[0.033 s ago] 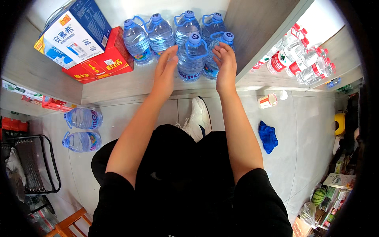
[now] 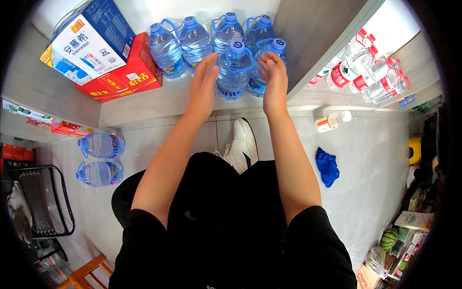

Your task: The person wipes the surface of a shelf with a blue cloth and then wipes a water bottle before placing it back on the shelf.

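A front water jug [image 2: 234, 74] of clear blue plastic, with a blue cap and loop handle, stands upright on the shelf between my hands. My left hand [image 2: 203, 89] is at its left side, fingers stretched and apart, holding nothing. On the other side, my right hand [image 2: 275, 89] is open with slightly bent fingers, overlapping a second front jug [image 2: 257, 85]; whether it touches that jug I cannot tell. Behind them stand several more such jugs, among them a back jug [image 2: 228, 36] and a left-end jug [image 2: 166, 50].
Left of the jugs, a blue-and-white carton [image 2: 89, 48] rests on a red carton [image 2: 127, 79]. Two jugs [image 2: 100, 174] lie on the floor at left, near a black metal-framed chair [image 2: 60, 202]. A partition [image 2: 313, 38] separates red-capped bottles [image 2: 353, 65]. A small bottle [image 2: 327, 123] and blue cloth [image 2: 327, 167] lie on the floor.
My left hand has shifted very slightly, its fingers turned a little. My right hand and the jugs look the same.
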Demonstrator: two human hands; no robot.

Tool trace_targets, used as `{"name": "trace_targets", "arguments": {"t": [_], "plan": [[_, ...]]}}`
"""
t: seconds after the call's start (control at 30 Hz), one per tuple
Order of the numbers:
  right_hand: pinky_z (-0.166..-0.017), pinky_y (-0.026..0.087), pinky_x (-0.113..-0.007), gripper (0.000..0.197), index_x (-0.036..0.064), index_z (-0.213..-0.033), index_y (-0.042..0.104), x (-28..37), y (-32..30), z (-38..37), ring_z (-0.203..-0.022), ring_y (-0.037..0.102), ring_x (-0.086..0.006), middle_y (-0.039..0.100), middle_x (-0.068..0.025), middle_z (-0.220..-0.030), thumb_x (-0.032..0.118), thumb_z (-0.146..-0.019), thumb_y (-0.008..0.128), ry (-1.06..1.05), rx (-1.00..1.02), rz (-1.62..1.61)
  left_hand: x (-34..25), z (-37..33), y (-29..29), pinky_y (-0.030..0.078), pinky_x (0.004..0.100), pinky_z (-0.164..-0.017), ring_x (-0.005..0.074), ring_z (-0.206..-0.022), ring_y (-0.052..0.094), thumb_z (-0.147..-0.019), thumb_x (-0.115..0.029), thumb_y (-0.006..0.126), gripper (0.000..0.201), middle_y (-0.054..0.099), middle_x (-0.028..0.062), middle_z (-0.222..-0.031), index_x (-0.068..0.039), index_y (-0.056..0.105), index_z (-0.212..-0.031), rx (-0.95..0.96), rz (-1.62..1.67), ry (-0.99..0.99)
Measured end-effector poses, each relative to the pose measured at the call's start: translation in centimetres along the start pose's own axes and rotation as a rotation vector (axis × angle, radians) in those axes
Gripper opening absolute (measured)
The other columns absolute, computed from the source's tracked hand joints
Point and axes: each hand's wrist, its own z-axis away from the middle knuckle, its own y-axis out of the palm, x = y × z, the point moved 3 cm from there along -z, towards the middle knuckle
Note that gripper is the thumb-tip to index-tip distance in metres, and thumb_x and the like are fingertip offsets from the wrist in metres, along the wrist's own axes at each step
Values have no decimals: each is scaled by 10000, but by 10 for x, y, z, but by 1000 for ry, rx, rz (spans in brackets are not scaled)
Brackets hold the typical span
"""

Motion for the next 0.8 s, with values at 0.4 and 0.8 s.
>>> {"name": "trace_targets", "arguments": {"t": [0.4, 0.8], "plan": [[-1066, 247, -338, 557, 7, -1380, 375, -10, 22, 10, -1305, 358, -237, 397, -163, -1401, 248, -889, 480, 11, 92, -47, 37, -31, 32, 350, 369, -1008, 310, -1191, 468, -755, -92, 663, 567, 492, 176, -1268, -6, 457, -1275, -77, -364, 331], [-917, 399, -293, 519, -42, -1313, 423, -18, 23, 12, -1082, 494, -179, 505, -133, -1224, 58, -831, 587, 14, 129, -115, 38, -29, 22, 364, 375, -990, 310, -1169, 488, -744, -96, 660, 535, 518, 167, -1247, -27, 488, -1246, -34, -326, 361]]}}
